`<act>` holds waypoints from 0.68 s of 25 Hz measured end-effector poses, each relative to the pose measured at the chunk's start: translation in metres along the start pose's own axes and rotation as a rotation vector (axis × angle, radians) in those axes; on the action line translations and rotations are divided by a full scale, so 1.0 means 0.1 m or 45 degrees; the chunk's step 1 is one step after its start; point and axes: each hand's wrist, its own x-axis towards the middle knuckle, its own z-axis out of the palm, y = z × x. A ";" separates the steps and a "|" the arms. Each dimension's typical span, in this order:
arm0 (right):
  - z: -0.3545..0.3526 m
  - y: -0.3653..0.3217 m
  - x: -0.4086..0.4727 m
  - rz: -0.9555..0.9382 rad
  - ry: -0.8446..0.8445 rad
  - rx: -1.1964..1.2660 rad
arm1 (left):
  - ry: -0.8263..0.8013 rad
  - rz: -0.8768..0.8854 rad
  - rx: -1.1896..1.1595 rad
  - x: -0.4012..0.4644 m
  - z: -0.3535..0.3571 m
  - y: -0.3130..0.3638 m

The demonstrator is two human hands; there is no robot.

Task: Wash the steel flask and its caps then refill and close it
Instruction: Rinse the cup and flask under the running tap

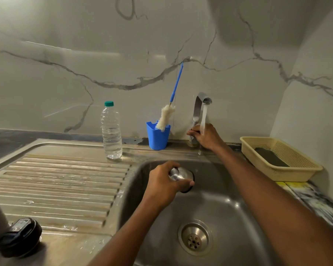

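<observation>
Our left hand (166, 184) reaches over the sink (229, 208), fingers curled around a steel cap (181, 174) held on its side above the basin. Our right hand (205, 136) stretches farther back, fingers gripping the tap (197, 112) handle while water runs past it.

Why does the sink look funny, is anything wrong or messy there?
Mostly fine. One odd bit: the bottle brush stands bristles up in the blue cup, leaning on the wall. Water runs from the tap while the right hand holds its handle and the left hand holds the steel cap beside the stream.
</observation>
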 end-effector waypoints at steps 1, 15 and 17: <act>0.01 0.01 0.01 0.028 0.001 0.053 | 0.000 0.002 -0.002 0.00 -0.01 0.00; 0.05 0.03 0.02 0.068 -0.017 0.105 | -0.030 -0.023 0.026 -0.01 0.03 -0.05; 0.00 0.01 -0.05 0.107 0.012 0.149 | -0.032 -0.040 -0.006 -0.01 0.02 -0.03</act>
